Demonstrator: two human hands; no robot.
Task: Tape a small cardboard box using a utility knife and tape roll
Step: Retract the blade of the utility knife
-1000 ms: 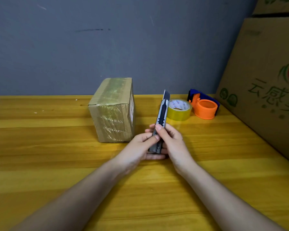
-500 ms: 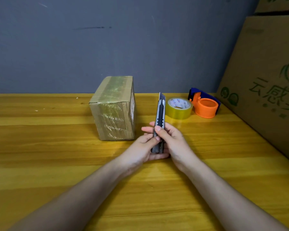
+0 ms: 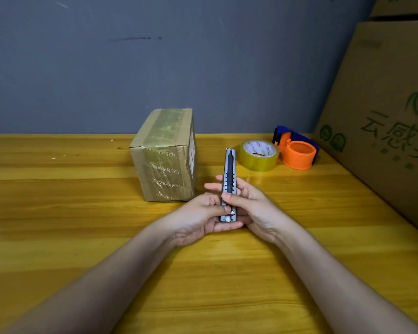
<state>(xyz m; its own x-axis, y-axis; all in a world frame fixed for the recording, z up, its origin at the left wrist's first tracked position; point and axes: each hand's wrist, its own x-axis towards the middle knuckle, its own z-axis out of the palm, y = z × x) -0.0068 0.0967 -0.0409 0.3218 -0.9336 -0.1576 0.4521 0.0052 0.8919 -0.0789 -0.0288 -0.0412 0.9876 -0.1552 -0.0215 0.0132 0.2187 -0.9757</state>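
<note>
A small cardboard box (image 3: 165,155), wrapped in clear tape, stands on the wooden table (image 3: 58,213) toward the back. Just right of it I hold a grey utility knife (image 3: 229,179) upright, tip pointing away, with no blade showing past its end. My left hand (image 3: 198,218) grips its lower end with the thumb on the body. My right hand (image 3: 251,206) wraps it from the right, thumb on the slider. A roll of clear yellowish tape (image 3: 258,155) lies flat behind the knife.
An orange and blue tape dispenser (image 3: 297,150) sits right of the tape roll. A large printed cardboard carton (image 3: 384,121) leans along the table's right edge. A grey wall (image 3: 179,56) closes off the back.
The blade that stuck out of the knife's tip a second ago has slid back into the body. Both hands stay on the knife in nearly the same spot.
</note>
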